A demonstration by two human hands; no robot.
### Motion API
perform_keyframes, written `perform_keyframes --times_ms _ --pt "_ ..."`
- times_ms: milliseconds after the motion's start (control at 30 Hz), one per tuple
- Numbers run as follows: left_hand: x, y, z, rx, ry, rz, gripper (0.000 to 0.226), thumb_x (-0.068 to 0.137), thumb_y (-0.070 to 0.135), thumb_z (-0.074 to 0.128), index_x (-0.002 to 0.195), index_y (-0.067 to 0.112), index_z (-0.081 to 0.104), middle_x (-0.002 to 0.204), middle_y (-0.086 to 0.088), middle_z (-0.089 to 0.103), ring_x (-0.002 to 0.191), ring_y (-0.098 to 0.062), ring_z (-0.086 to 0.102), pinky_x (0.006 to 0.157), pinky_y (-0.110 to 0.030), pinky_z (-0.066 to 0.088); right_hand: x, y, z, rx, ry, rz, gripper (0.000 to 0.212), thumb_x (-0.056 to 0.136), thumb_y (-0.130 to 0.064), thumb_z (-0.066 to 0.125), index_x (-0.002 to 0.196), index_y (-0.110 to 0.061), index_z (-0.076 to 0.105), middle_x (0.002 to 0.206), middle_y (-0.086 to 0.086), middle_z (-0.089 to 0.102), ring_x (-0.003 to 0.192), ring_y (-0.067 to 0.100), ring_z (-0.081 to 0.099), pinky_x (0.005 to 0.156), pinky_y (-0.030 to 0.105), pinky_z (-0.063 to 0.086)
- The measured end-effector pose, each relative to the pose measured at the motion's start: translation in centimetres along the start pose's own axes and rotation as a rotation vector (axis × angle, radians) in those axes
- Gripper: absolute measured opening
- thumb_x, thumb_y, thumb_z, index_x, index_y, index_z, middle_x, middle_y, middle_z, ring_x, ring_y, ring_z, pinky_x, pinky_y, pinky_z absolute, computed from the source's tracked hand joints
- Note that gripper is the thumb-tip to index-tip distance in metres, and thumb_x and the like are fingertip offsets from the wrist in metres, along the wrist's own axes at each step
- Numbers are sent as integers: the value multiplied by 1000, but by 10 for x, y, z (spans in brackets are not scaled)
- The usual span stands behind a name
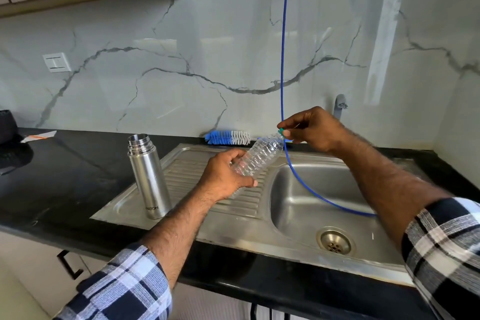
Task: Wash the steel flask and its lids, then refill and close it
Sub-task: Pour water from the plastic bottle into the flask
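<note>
The steel flask stands upright on the ribbed draining board of the sink, left of the basin, with its mouth open and the threaded neck bare; neither of its lids can be seen anywhere in view. Standing it there keeps it steady and lets drips run off toward the basin, and leaving it uncapped suits a vessel waiting to be filled. Just to its right, and apart from it, the left hand wraps round the lower body of a clear plastic bottle, holding it tilted with the neck up and to the right over the edge of the board. The right hand meets that neck, its thumb and fingers pinching the green cap; one hand braces the body so the other can twist, which reads as unscrewing or tightening, though which of the two cannot be told. The bottle looks close to empty, but its clear walls make that hard to judge. A thin blue tube hangs down from above, passes just behind the right hand and curls into the basin, probably a water line left to drain there. A blue and white bottle brush lies on the black counter against the marble wall, behind the draining board, within easy reach. A wall tap shows above the right hand.
</note>
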State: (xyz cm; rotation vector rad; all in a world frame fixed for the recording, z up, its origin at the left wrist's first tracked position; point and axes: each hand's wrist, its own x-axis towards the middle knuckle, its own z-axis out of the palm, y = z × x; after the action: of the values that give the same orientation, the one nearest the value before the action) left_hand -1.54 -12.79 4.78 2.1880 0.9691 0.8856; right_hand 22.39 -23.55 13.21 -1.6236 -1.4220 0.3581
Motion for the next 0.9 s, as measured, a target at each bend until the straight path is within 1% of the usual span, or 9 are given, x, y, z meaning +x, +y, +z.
perform_keyframes --times_ms 33,167,233,367,500,600,700,800,900 --pt "-1 1 0 1 5 4 79 55 29 105 126 28 70 106 15 71 89 -1 68 75 -19 52 -1 0 1 -3 10 15 2 93 -23 82 93 -25 82 80 0 79 70 11 69 74 27 58" --pt "-4 6 2 23 27 26 79 56 28 105 126 30 69 106 16 70 91 -3 68 78 -21 55 -3 3 5 -216 91 86 60 93 -62 71 83 -3 73 67 9 65 62 16 54 66 30 48" --pt "-6 6 3 32 40 34 78 57 25 105 126 30 69 104 18 69 91 -4 68 79 -21 56 -6 -1 8 -322 117 125 72 95 -68 63 78 2 65 64 9 53 62 20 48 61 31 41" --pt "-14 5 6 73 83 65 74 60 22 102 125 32 69 107 18 69 93 -6 70 85 -31 62 -10 -5 21 -452 140 147 68 103 -59 54 64 -3 54 62 13 53 64 31 53 57 34 36" --pt "-22 4 6 144 142 138 70 65 21 99 128 28 69 114 14 69 99 -10 68 89 -35 62 -7 -11 31 -417 146 284 53 101 -46 53 68 -6 52 69 14 52 70 33 50 58 34 35" --pt "-22 1 5 135 138 117 70 65 26 100 128 28 67 115 15 67 101 -10 67 89 -34 61 -4 -9 37 -267 199 297 66 99 -64 55 68 -5 57 66 12 56 65 29 53 59 33 37" --pt "-17 -1 3 48 170 27 71 63 36 101 125 32 66 113 15 70 95 -5 69 83 -30 62 -2 -12 44 71 163 244 75 88 -80 61 84 -6 74 75 10 74 60 19 60 63 32 48" --pt "-11 1 2 13 179 12 74 62 41 101 126 31 65 110 16 69 90 1 67 75 -22 58 6 -23 49 143 82 200 54 87 -65 76 85 -11 75 74 3 74 59 12 64 60 29 50" --pt "-3 -2 -1 12 203 1 80 63 48 99 132 29 63 117 13 68 98 -5 66 81 -23 56 21 -32 53 151 69 196 47 86 -54 83 90 -8 76 79 3 74 62 13 68 57 27 54"
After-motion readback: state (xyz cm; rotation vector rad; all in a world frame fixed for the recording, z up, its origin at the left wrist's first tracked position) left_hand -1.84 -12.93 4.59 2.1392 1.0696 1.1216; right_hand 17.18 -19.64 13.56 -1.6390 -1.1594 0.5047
